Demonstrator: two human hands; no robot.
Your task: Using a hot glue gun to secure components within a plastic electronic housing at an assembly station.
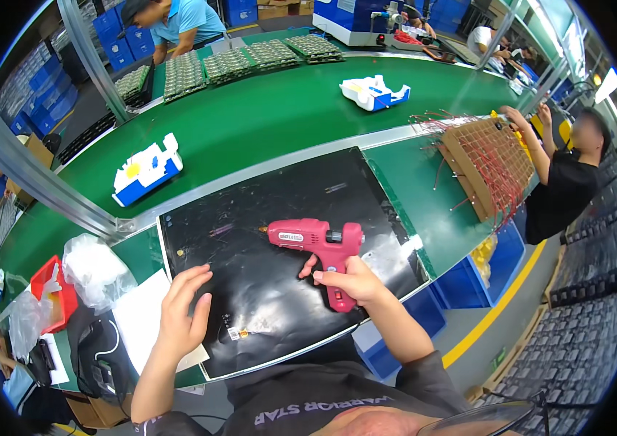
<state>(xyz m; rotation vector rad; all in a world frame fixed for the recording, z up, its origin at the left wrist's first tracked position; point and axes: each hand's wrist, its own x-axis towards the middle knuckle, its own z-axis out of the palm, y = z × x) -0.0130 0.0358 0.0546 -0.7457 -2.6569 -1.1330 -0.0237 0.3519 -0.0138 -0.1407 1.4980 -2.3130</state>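
pink plastic glue gun (310, 234) held over a creased, shiny black mat (250, 291)
the right hand (352, 280) grasps its angled handle (339, 299), pointed nozzle (263, 229) facing left; the left hand (186, 314) is free, fingers loosely curved, near the mat's left edge.

You have bright light: a white lamp (606, 85) glares at upper right, the black mat (250, 291) shines, and outer edges bend.
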